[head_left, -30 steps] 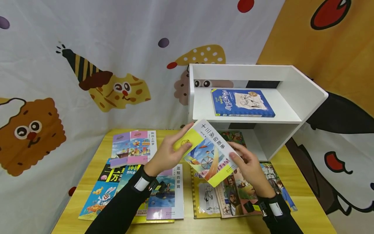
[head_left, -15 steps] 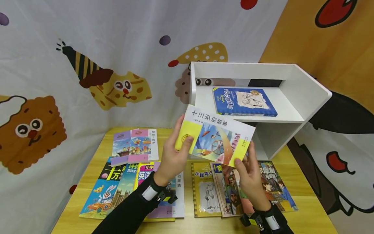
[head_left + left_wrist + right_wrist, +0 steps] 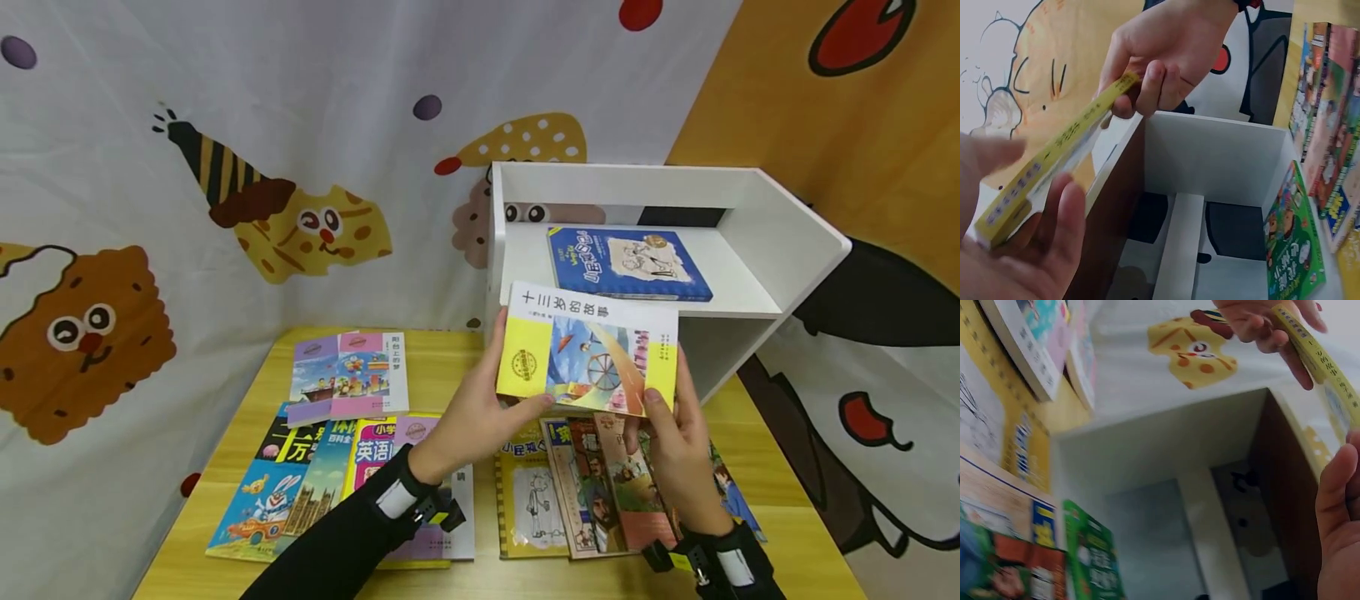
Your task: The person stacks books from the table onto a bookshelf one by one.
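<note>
A yellow-and-white paperback book (image 3: 592, 350) with a Ferris wheel picture is held level between both hands, before the white shelf. My left hand (image 3: 480, 408) holds its left end, thumb near the lower edge. At the other end my right hand (image 3: 678, 450) grips the lower right corner, thumb on the cover. The left wrist view shows the book's yellow spine (image 3: 1054, 162) between the left hand (image 3: 1029, 244) and the right hand (image 3: 1166, 56). On the upper shelf lies a blue book (image 3: 630, 262), just behind the held one.
The white two-level shelf (image 3: 750, 350) stands at the table's (image 3: 450, 367) back right. A green book (image 3: 1294, 244) is in its lower level. Overlapping books lie in front, among them a yellow comic book (image 3: 532, 500). More books, including pink ones (image 3: 360, 375), lie to the left.
The book has turned from a slant to nearly level, its right end rising, then shifted right and slightly down. Both hands moved right with it. The blue book stays on the shelf.
</note>
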`<action>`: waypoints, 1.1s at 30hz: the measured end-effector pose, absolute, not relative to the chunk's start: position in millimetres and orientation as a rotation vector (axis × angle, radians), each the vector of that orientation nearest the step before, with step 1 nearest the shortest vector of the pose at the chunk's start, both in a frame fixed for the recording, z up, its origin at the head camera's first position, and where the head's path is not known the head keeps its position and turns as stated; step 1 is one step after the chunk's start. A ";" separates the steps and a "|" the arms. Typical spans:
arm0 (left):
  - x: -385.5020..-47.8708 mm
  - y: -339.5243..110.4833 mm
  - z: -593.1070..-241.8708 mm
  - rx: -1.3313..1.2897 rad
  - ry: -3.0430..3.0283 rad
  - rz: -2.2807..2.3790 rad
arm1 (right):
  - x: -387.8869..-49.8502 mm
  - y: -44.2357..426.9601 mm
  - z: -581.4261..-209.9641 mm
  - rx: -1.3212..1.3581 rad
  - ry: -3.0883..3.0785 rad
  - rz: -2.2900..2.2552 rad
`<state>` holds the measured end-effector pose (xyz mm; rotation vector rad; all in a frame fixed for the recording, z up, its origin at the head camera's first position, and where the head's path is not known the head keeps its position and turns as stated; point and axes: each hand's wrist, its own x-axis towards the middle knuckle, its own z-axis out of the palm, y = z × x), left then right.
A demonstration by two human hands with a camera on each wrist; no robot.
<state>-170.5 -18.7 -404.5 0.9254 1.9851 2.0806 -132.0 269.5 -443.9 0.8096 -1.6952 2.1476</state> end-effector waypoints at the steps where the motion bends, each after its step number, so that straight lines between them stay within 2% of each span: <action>1: -172.7 -17.1 -402.6 0.948 1.954 2.068 | -132.5 272.1 -440.4 0.793 -1.688 2.133; 6: -187.7 -7.1 -387.1 1.002 1.967 1.975 | -137.4 283.8 -418.6 0.666 -1.666 2.079; 16: -197.5 17.4 -365.3 0.874 2.121 1.961 | -146.8 305.3 -384.5 0.369 -1.677 2.156; 22: -206.6 26.5 -361.0 0.887 2.334 1.984 | -153.7 316.2 -380.8 0.397 -1.715 2.301; 27: -210.5 27.7 -356.6 0.918 2.588 1.810 | -154.3 325.9 -382.3 0.449 -1.711 2.328; 33: -214.2 27.2 -348.2 0.997 2.737 1.566 | -157.4 337.9 -379.5 0.320 -1.827 2.179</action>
